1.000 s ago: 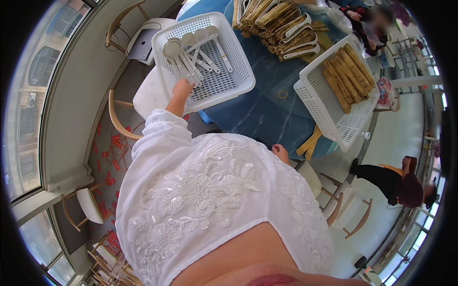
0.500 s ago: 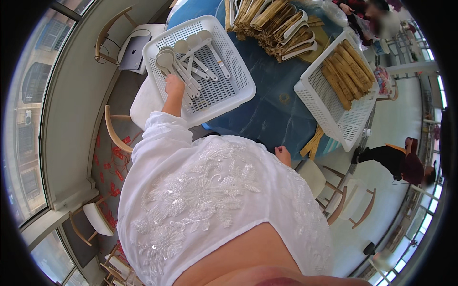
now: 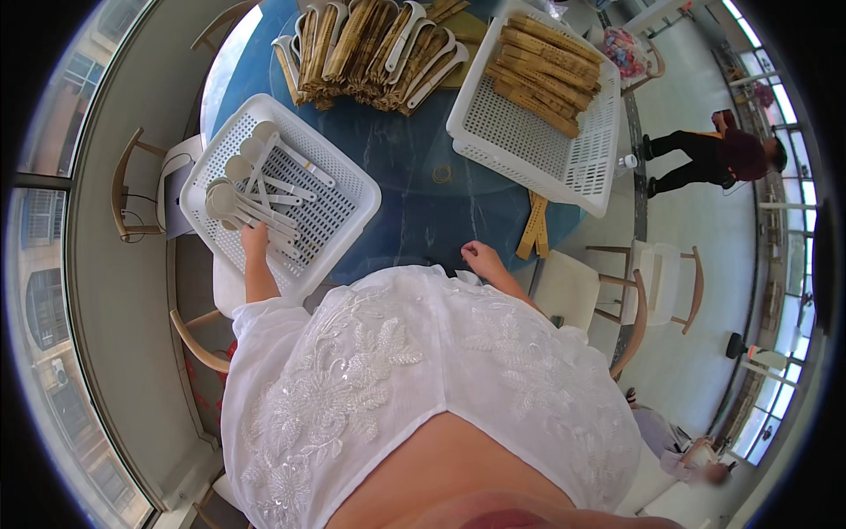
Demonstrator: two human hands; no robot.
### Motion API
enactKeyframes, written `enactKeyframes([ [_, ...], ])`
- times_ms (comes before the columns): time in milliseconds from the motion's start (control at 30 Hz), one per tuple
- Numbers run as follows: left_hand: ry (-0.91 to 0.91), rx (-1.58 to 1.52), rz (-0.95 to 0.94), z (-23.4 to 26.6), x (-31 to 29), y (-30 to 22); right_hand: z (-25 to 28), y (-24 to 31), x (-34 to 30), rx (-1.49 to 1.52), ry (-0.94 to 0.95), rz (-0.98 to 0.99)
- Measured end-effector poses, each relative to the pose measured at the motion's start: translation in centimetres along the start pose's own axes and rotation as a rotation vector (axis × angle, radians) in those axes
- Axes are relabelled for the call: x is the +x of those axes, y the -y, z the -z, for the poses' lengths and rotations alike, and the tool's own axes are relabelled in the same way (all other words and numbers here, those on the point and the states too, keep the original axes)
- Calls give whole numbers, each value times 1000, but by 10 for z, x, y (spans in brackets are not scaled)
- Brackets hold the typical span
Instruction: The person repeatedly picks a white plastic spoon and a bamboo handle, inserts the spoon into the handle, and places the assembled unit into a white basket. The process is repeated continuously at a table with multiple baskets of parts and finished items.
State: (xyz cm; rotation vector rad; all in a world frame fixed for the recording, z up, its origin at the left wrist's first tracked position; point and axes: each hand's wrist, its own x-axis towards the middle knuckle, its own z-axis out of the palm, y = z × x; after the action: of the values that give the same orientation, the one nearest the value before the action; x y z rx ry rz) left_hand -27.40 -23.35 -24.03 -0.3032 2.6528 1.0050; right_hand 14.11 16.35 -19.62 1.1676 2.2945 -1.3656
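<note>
At twelve o'clock spreads a blue table [image 3: 392, 189]. The one o'clock basket [image 3: 507, 159], white, holds brown strips [image 3: 546, 75]; the ten o'clock basket [image 3: 339, 207], also white, holds pale spoons [image 3: 226, 203]. The left hand [image 3: 255, 237], pointing to twelve, is at the spoons' handles; whether it pinches one, I cannot tell. The right hand [image 3: 481, 257], angled toward ten, has its fingers folded in loosely.

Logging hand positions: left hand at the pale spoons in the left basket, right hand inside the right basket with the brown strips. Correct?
No: the head view shows the right hand outside the right basket with the brown strips, near the edge of the table. The left hand is at the pale spoons in the left basket.
</note>
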Motion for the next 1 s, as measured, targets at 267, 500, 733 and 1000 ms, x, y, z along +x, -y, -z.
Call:
enactKeyframes([
  [267, 110, -808, 170, 0, -24, -11, 147, 156, -21, 576, 298, 275],
  [500, 28, -874, 114, -9, -75, -61, 280, 168, 120, -223, -513, 378],
  [733, 73, -884, -19, -7, -129, -109, 367, 177, 224, -878, -692, 172],
  [1000, 104, -897, -66, -10, -153, -140, 381, 187, 273, -1094, -531, -17],
])
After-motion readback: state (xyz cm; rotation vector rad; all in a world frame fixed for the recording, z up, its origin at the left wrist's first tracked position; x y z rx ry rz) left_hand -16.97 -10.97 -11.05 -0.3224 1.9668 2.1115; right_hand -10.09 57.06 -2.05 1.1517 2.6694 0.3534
